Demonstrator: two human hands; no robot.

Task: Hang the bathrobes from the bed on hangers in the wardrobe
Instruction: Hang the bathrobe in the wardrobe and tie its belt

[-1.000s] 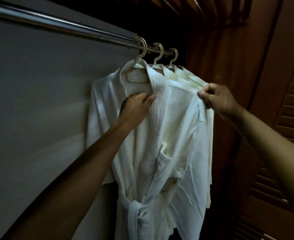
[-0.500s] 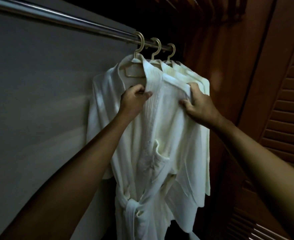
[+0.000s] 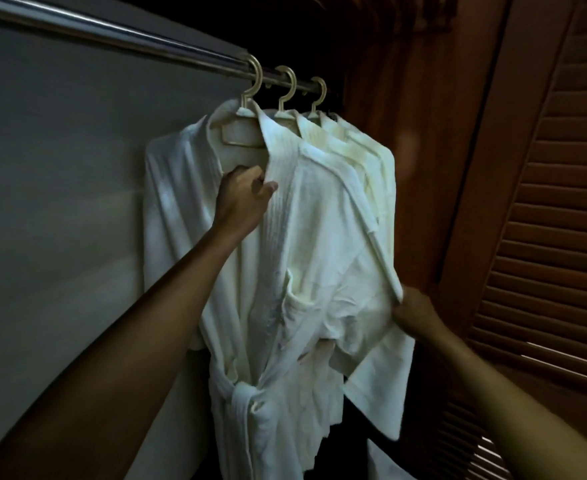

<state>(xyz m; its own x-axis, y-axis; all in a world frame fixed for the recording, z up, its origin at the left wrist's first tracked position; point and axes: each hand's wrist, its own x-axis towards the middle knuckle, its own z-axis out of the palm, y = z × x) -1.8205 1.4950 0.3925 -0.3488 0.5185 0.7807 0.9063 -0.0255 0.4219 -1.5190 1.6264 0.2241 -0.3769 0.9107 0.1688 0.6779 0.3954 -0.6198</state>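
Three white bathrobes are hanging in the wardrobe [image 3: 423, 140], all crowded at the right end of the metal rail [image 3: 112, 43]. The front bathrobe [image 3: 319, 237] is sitting on the first hanger [image 3: 254, 81], whose pale hook is looping over the rail. The second hanger [image 3: 288, 87] and the third hanger [image 3: 319, 97] are hooking on just beside it, and they are carrying the other two bathrobes [image 3: 371, 157], which are pressing close behind the front one so that only their shoulders and edges are showing.

The left hand [image 3: 243, 199] is gripping the ribbed collar band of the front bathrobe a little below the hanger's shoulder, its fingers curling round the edge of the cloth. The right hand [image 3: 415, 315] is reaching in lower down and further right, and it is pinching the outer edge of what is probably that robe's sleeve, though the dim light is making the fold hard to read. The cloth there is stretching out sideways from the body of the robe.

The belt [image 3: 247, 400] is lying knotted at the waist. A grey panel [image 3: 60, 202] is standing behind the robes, and a louvred door [image 3: 544, 237] is filling the right side.
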